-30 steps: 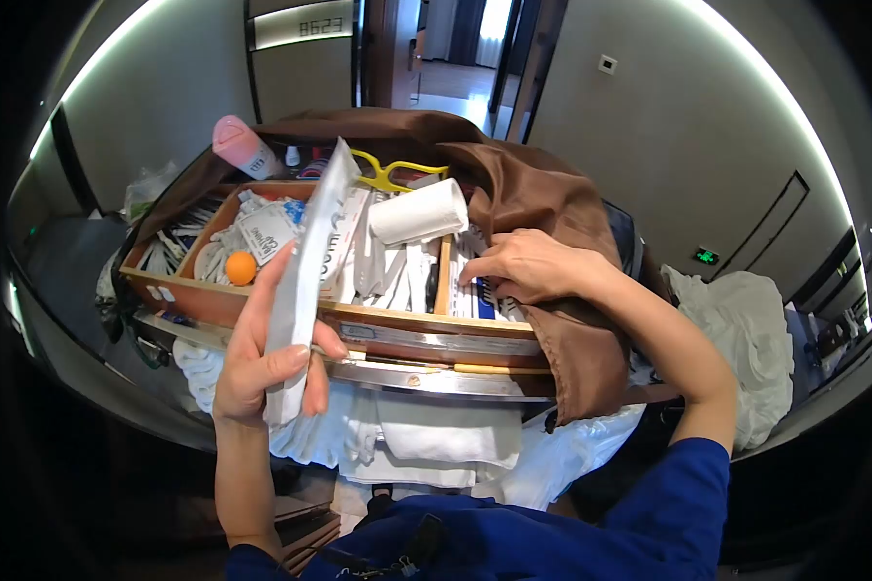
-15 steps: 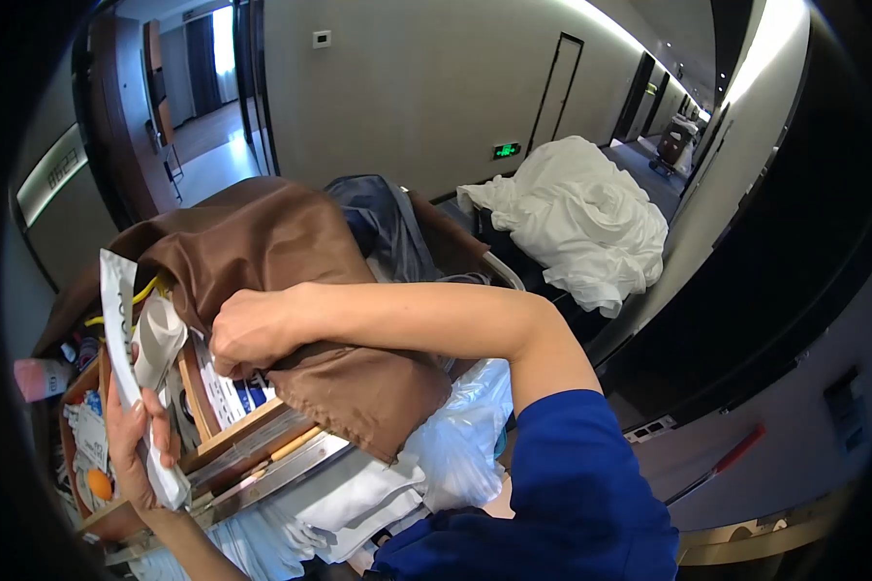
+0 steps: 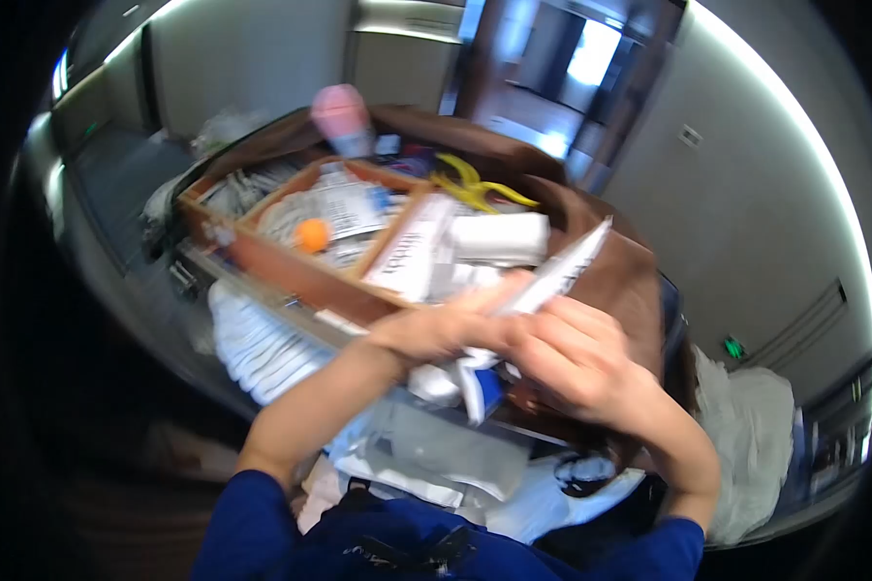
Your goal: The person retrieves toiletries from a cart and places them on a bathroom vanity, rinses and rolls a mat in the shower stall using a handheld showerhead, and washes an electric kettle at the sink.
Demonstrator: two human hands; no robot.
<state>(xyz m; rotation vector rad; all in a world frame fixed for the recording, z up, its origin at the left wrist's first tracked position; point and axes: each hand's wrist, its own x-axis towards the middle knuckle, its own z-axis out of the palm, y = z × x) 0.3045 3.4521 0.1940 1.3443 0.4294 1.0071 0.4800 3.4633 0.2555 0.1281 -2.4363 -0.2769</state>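
My left hand (image 3: 455,315) is closed on a long white packet (image 3: 567,271), whose printed end points up to the right. Against it, my right hand (image 3: 576,358) has its fingers curled; a blue-and-white packet (image 3: 484,382) hangs below the two hands, and motion blur hides which fingers hold it. Both hands are over the front right of a wooden compartment tray (image 3: 281,281). A white roll (image 3: 499,238) lies just behind them, with printed white packets (image 3: 412,252) to its left.
An orange ball (image 3: 312,235) sits in the middle compartment. Behind are a pink-topped bottle (image 3: 341,118) and a yellow-handled tool (image 3: 475,184). Brown cloth (image 3: 620,271) drapes the right side. Folded white cloths (image 3: 262,339) hang in front; white fabric (image 3: 746,436) is bundled at right.
The view has swung back left. My hands have come together over the tray, bringing the long packet rightward. My right hand has left the brown cloth, and a blue-and-white packet now shows below the hands.
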